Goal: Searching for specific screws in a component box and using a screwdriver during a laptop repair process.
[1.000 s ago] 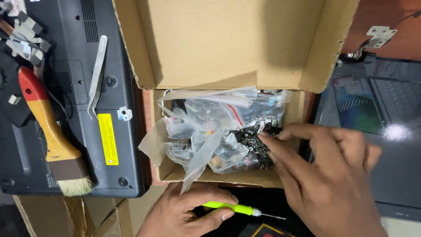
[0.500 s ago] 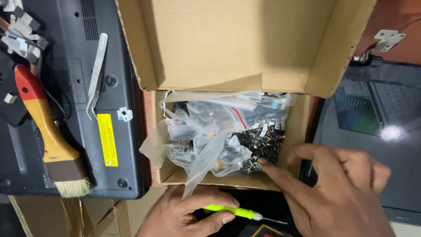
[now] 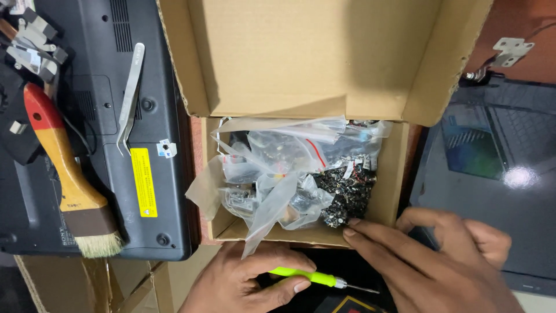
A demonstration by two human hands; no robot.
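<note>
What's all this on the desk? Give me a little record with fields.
left hand: holds a green screwdriver
right hand: fingertips at the near edge of the box
box contents: clear bags of small parts, loose dark screws
left of box: upturned laptop with tweezers and a brush on it

A: Views?
B: One only, head cam, looking nearly straight down, close over the work.
A: What fills it?
B: Open cardboard box [image 3: 301, 69] dead centre, flap toward the top edge. Dark laptop base [image 3: 116, 116] at frame left, another dark laptop [image 3: 492, 191] at frame right.
A: Wearer's side?
B: Bottom edge. Left hand [image 3: 243, 284] and right hand [image 3: 434, 266] come in from there, cut off at the wrists.
A: Shared area?
B: Nothing to compare, single view.
</note>
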